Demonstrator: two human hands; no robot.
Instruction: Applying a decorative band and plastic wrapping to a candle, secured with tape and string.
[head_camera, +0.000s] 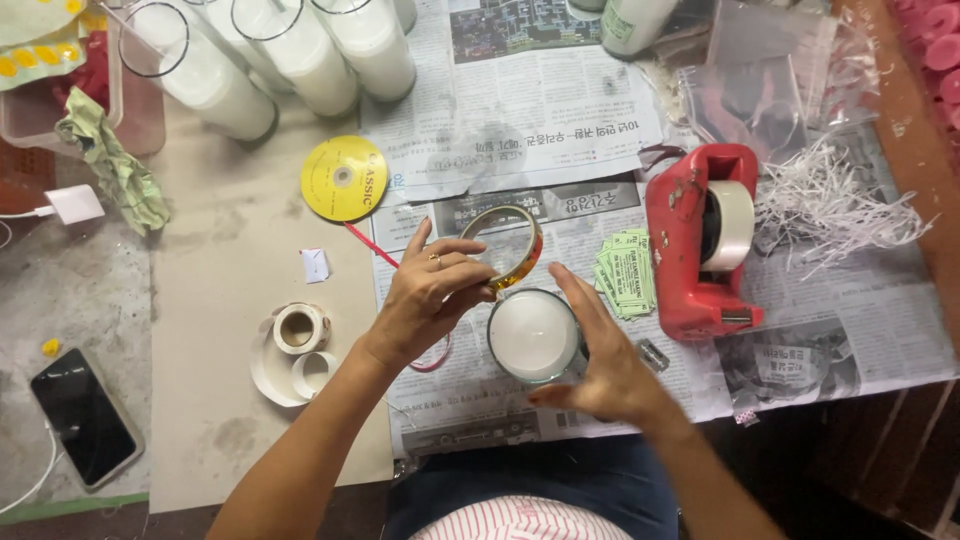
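white wax fills the glass candle jar standing on the newspaper right in front of the person. their right hand is held open beside the jar, fingers straight and together, palm against its right wall. the left hand sits just left of the jar's upper rim and pinches a roll of patterned ribbon tape, a ring with a gold and red band, tilted on edge just above the jar; thumb and fingertips are closed on its lower left side, and there's a ring on one finger.

to the right, a red tape dispenser with a pale roll lies on the paper, a small stack of green labels between it and the jar. shredded white paper is heaped past the dispenser. on the left, a yellow disc, two small tape rolls and a dark phone rest on the worktop. tall white candles in glass stand along the far edge.
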